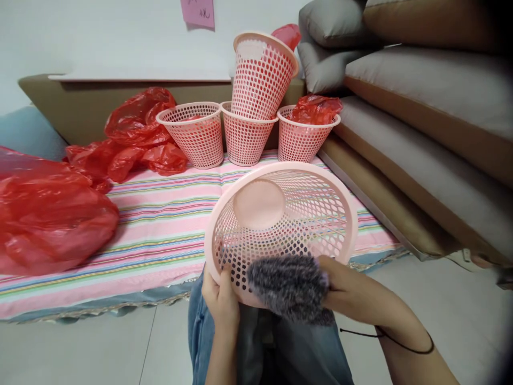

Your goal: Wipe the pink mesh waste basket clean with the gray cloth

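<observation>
A pink perforated plastic wastebasket (259,203) lies tilted above my lap, its wide mouth turned toward me. My left hand (223,297) grips its rim at the lower left, thumb over the inside edge. In my right hand (348,289) is a fluffy dark grey duster (289,286), held at the basket's near rim. The duster covers part of the rim and the lower wall. Its handle is mostly hidden by my fingers.
Behind stand pink wastebaskets (196,136), one stacked tilted (260,75) in another, several with red bags inside. Red plastic bags (52,214) lie at left on the striped cloth (160,214). Grey-brown cushions (425,128) are piled at right. A pink note (198,12) hangs on the wall.
</observation>
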Demonstrator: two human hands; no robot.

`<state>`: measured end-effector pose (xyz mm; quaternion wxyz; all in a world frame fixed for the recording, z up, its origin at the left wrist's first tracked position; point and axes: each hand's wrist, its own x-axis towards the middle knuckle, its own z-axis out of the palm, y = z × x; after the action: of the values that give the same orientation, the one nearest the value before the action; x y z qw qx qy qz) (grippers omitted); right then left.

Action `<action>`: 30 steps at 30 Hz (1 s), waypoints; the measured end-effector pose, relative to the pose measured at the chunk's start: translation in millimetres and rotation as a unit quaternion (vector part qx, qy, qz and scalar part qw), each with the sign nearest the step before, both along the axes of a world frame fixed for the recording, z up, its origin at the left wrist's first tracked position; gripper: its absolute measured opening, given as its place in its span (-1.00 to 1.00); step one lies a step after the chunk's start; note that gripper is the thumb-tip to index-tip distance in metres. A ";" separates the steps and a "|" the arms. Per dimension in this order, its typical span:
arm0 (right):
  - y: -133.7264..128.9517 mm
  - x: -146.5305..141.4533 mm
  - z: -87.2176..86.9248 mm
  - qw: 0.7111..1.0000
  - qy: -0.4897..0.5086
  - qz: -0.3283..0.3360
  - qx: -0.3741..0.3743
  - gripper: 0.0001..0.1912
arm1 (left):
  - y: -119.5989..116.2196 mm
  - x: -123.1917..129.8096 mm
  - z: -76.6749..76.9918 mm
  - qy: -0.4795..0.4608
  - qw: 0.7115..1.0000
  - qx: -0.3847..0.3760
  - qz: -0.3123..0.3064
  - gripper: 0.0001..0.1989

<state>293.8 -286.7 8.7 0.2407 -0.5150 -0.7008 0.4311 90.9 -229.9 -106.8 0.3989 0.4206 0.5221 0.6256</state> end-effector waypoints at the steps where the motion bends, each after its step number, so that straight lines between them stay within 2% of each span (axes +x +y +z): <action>1: 4.2 2.3 0.2 0.999 0.018 -0.031 0.024 -0.67 | -0.7 -2.1 1.9 0.009 1.000 0.010 -0.003 -0.55; 4: 28.5 6.3 -6.3 0.986 0.022 -0.109 0.120 -0.56 | -4.4 -6.7 9.1 0.036 0.999 0.033 -0.016 -0.58; 7: 65.1 4.4 -22.9 0.966 -0.069 -0.147 0.200 -0.50 | -8.0 -7.6 14.3 0.057 0.997 0.046 -0.023 -0.57; 9: 90.4 -1.3 -37.1 0.944 -0.206 -0.122 0.227 -0.49 | -9.4 -6.4 15.3 0.065 0.997 0.046 -0.023 -0.56; 12: 122.4 -14.2 -60.1 0.879 -0.417 -0.042 0.226 -0.50 | -11.2 -3.8 13.4 0.063 0.997 0.052 -0.016 -0.56; 16: 146.2 -25.3 -93.8 0.864 -0.467 -0.003 0.190 -0.63 | -15.8 -1.3 6.5 0.038 0.998 0.053 0.015 -0.60; 19: 149.2 -23.8 -116.0 0.861 -0.485 0.011 0.153 -0.73 | -20.0 1.4 1.5 0.040 0.997 0.044 0.048 -0.65; 22: 143.7 -17.7 -125.1 0.863 -0.486 0.027 0.135 -0.76 | -22.9 5.2 1.1 0.056 0.995 0.045 0.068 -0.70; 25: 130.8 -12.0 -117.4 0.873 -0.468 0.053 0.128 -0.75 | -22.9 7.1 6.7 0.073 0.992 0.034 0.092 -0.72; 30: 84.4 -8.1 -86.5 0.889 -0.435 0.086 0.115 -0.57 | -18.1 3.3 15.4 0.087 0.991 -0.013 0.102 -0.74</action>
<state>285.6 -202.2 -77.8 -0.0691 -0.5571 -0.8215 0.0994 94.1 -248.0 -91.4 0.2915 0.4128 0.6031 0.6172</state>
